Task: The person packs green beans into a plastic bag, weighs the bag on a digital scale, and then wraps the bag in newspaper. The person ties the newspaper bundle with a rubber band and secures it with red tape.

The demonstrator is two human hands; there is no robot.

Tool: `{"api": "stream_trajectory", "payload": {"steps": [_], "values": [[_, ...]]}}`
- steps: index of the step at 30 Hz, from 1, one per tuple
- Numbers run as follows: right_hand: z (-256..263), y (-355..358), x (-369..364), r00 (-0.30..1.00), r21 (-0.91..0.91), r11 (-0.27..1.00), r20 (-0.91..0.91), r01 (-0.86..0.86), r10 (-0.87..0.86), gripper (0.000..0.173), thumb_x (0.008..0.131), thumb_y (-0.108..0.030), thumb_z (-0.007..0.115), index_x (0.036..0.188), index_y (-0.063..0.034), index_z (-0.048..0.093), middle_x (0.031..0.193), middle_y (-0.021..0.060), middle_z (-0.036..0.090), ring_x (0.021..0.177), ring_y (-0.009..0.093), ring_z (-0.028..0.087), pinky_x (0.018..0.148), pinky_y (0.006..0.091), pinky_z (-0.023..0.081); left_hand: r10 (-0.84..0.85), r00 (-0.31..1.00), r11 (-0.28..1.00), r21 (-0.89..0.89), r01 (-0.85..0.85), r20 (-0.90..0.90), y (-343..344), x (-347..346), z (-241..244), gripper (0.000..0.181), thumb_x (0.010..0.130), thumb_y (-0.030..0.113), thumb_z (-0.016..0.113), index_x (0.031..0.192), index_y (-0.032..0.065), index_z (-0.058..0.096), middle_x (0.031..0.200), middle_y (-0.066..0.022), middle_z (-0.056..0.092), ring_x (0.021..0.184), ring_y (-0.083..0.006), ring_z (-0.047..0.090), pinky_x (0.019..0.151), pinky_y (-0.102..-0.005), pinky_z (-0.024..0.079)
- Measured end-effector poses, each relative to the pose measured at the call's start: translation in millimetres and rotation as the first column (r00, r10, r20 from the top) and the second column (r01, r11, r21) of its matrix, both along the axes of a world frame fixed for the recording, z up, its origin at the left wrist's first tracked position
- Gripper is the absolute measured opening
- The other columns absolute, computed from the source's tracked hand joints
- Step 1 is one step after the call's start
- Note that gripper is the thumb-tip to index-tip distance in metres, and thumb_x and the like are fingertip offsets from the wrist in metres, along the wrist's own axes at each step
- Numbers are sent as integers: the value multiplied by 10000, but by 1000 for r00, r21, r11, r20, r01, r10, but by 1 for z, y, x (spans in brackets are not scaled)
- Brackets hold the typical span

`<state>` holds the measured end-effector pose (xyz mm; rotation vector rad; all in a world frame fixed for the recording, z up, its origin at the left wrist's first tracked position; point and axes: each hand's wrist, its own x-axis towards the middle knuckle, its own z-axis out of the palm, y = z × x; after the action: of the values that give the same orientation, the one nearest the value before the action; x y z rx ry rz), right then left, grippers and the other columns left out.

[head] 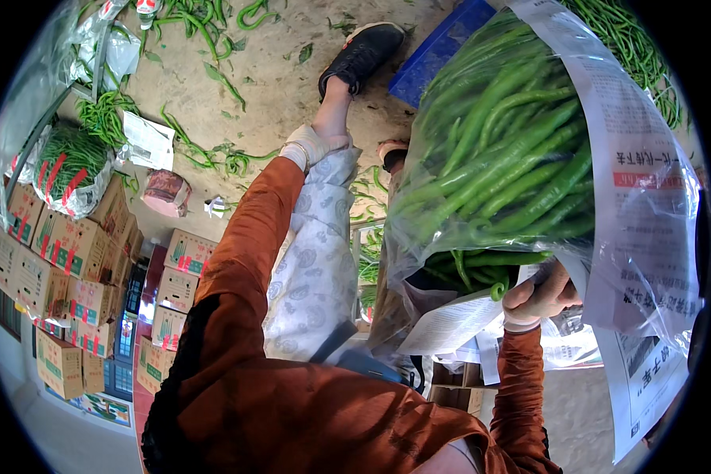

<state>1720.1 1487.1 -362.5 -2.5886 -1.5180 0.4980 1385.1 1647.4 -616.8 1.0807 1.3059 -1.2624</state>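
My left hand [308, 145], in a pale glove, is closed at the rolled hem of a patterned light trouser leg [317, 237], by the ankle above a dark shoe [361, 56]. On the right a large clear plastic bag [403, 237] full of long green chili peppers [509, 154] stands lined with newspaper [628, 178]. Below its lower edge, my right hand [536, 296] has its fingers curled at a newspaper sheet [462, 323], beside peppers that show through an opening. Part of that hand's grip is hidden by paper.
A blue plastic crate [438, 47] sits behind the bag. Loose peppers [198, 23] and leaves litter the floor. At left are stacked cardboard cartons [71, 243], a taped bag of peppers [71, 169], a round patterned stool [166, 192] and a metal frame [99, 65].
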Motion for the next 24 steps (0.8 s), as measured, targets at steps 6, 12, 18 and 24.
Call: {"api": "stream_trajectory", "payload": {"steps": [6, 12, 18, 24], "values": [[1, -4, -1, 999, -4, 1000, -36, 5, -5, 693, 883, -518, 317, 1256, 21, 540, 1198, 266, 493, 1064, 375, 470, 923, 462, 328, 108, 994, 992, 65, -109, 11, -10, -14, -2, 1005, 523, 624, 767, 1179, -102, 535, 1108, -223, 625, 1047, -280, 612, 885, -352, 476], [3, -8, 0, 1000, -47, 999, -13, -21, 20, 676, 890, -491, 331, 1279, 31, 511, 1276, 274, 439, 1124, 384, 439, 956, 475, 314, 95, 994, 987, 133, -88, -49, -10, -9, 13, 985, 528, 569, 801, 1187, -106, 517, 1115, -221, 621, 1045, -261, 610, 900, -351, 469], [2, -5, 1, 998, -15, 999, -25, -52, 52, 656, 895, -466, 337, 1301, 25, 491, 1269, 268, 440, 1135, 391, 433, 966, 487, 304, 69, 998, 996, 53, -69, -3, -6, -5, 3, 945, 541, 600, 771, 1160, -82, 559, 1074, -221, 635, 1032, -274, 613, 895, -340, 465], [4, -11, 0, 1000, -34, 999, 3, -25, 25, 663, 888, -487, 334, 1270, 23, 518, 1261, 262, 439, 1094, 375, 445, 936, 493, 318, 156, 986, 987, 39, -158, 51, 7, 7, 19, 880, 640, 544, 762, 1208, -86, 528, 1084, -193, 629, 996, -245, 610, 875, -326, 470]]}}
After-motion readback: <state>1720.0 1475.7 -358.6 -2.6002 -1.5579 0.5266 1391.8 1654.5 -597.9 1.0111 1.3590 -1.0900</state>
